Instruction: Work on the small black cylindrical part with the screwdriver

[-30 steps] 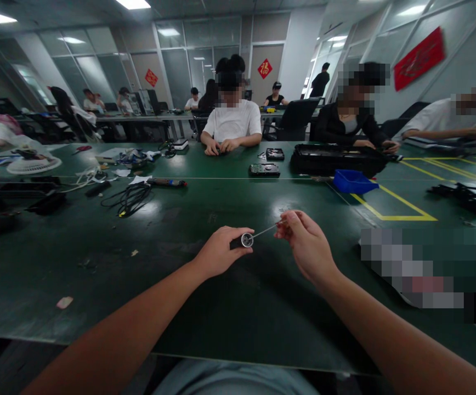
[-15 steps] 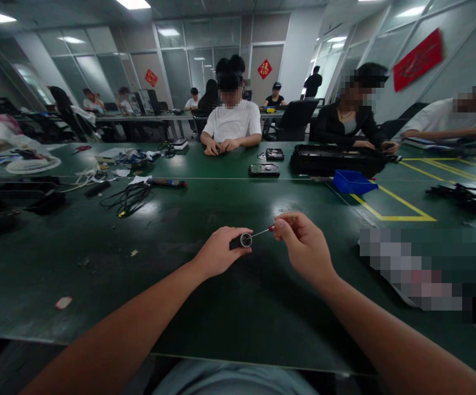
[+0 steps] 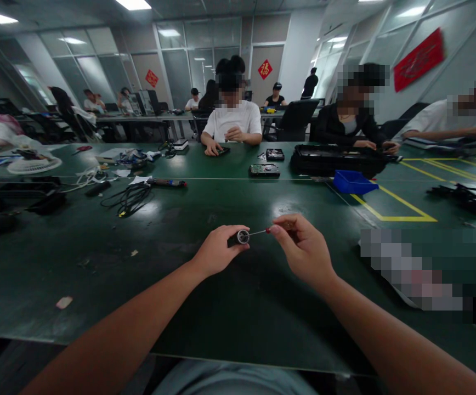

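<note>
My left hand is closed round a short black cylinder with a silvery ring at its open end. That end faces right and toward me; what the cylinder belongs to I cannot tell. In my right hand a thin screwdriver with a red collar is pinched between thumb and fingers. Its metal shaft points left, with the tip at the mouth of the cylinder. How deep the tip sits is too small to make out. Both hands are held above the green table.
A blue bin and a long black housing stand at the far right. Hard drives lie toward the back. Black cables are coiled at left. A co-worker sits opposite, handling a dark object.
The cylinder has shifted slightly left and up with my left hand. The screwdriver has moved left, its tip now at the open end. Opposite, the co-worker has raised one hand.
</note>
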{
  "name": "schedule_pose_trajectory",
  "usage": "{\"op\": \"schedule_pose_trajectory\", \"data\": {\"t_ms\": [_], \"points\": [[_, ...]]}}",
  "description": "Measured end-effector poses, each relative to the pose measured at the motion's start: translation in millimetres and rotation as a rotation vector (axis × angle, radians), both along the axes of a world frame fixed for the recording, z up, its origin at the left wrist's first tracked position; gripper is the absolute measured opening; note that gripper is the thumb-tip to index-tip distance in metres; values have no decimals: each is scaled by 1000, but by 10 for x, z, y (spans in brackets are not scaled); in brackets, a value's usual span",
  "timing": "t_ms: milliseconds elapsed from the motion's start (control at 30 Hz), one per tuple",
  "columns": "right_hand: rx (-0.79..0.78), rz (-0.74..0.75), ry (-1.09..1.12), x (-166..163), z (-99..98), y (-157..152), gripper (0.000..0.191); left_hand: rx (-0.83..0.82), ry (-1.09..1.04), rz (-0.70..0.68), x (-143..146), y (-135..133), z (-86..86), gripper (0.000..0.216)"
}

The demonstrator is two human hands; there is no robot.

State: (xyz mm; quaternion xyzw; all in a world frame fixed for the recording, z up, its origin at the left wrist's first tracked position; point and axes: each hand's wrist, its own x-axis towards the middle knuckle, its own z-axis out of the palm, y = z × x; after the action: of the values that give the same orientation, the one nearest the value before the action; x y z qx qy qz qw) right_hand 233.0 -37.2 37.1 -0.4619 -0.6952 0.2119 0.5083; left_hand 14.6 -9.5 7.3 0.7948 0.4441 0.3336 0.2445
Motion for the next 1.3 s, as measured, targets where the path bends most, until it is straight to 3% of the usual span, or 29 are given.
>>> {"op": "schedule_pose_trajectory", "data": {"t_ms": [133,367,633,800,1067,1300], "points": [[14,32,-3,-3,-9,-9,14,-1,-12,-2,-3,0,-13,39],[-68,5,-51,-13,33,-18,25,7,-4,-10,2,3,-16,39],[-74,85,-54,-2,16,-13,18,4,2,-13,-9,10,-25,38],[-102,45,-45,-10,2,-33,25,3,-1,-16,-8,-1,2,38],[-180,78,341,-59,-18,42,21,1,-2,-19,-5,-3,2,38],[-455,95,664,-67,-55,156,30,21,-3,-57,-7,-6,28,39]]}}
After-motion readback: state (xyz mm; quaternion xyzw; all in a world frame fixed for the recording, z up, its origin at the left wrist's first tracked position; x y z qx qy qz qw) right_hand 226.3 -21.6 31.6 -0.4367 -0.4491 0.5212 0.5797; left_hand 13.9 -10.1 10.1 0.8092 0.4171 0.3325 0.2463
